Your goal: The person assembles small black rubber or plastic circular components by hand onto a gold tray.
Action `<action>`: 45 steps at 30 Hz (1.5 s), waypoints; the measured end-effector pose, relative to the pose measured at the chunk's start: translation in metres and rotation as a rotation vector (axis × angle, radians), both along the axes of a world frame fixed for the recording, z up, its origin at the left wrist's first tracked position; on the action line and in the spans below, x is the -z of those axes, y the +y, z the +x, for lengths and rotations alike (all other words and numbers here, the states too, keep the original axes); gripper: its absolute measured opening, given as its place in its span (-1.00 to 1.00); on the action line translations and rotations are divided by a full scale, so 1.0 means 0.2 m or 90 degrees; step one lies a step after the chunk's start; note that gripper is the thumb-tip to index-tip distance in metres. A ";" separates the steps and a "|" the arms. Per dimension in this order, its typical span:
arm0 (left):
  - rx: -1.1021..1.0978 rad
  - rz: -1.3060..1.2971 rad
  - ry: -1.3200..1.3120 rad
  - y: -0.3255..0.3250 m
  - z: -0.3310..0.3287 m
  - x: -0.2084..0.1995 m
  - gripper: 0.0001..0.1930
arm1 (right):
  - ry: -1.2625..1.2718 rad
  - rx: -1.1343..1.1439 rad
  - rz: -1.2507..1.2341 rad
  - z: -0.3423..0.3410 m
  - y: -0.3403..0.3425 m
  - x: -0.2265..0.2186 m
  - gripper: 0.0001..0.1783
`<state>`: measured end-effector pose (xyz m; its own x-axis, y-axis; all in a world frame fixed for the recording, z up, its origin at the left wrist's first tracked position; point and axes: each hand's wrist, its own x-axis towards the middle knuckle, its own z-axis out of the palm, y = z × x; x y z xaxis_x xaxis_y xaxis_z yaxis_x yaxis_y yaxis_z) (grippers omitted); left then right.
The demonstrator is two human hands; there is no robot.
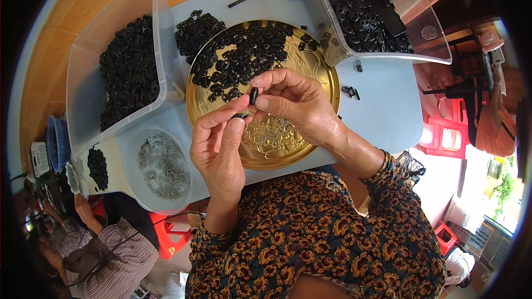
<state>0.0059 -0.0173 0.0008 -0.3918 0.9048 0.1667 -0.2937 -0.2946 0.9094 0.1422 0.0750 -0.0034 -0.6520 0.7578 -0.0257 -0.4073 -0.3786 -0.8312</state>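
Both my hands are raised over a round gold tray, with fingertips close together. My left hand pinches a small black plastic piece with a shiny edge between thumb and finger. Just above it, my right hand grips another small oval black piece by thumb and forefinger. Whether the two pieces touch is hard to tell. Many loose black plastic parts cover the far half of the tray. Its near part shows a shiny raised pattern, perhaps with small metal bits on it.
A clear bin of black parts stands left, another bin at the far right. A black heap lies behind the tray. Near left is a round container of small silvery pieces. Another person sits left; red stools stand around.
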 end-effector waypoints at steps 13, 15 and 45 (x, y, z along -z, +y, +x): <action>0.023 -0.073 -0.187 0.04 0.02 0.01 -0.84 | -0.039 0.066 -0.030 -0.01 -0.06 -0.01 -0.70; 0.025 -0.078 -0.180 0.04 0.02 0.01 -0.84 | -0.067 0.050 -0.003 0.01 -0.05 0.02 -0.68; -0.019 -0.120 -0.099 0.06 0.03 0.09 -0.86 | -0.260 0.144 0.301 -0.04 -0.06 0.04 -0.79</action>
<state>0.0114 -0.0054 -0.0174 -0.4259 0.9022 -0.0691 -0.4289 -0.1340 0.8934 0.1349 0.0631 -0.0112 -0.4844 0.8650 0.1311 -0.0508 0.1218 -0.9913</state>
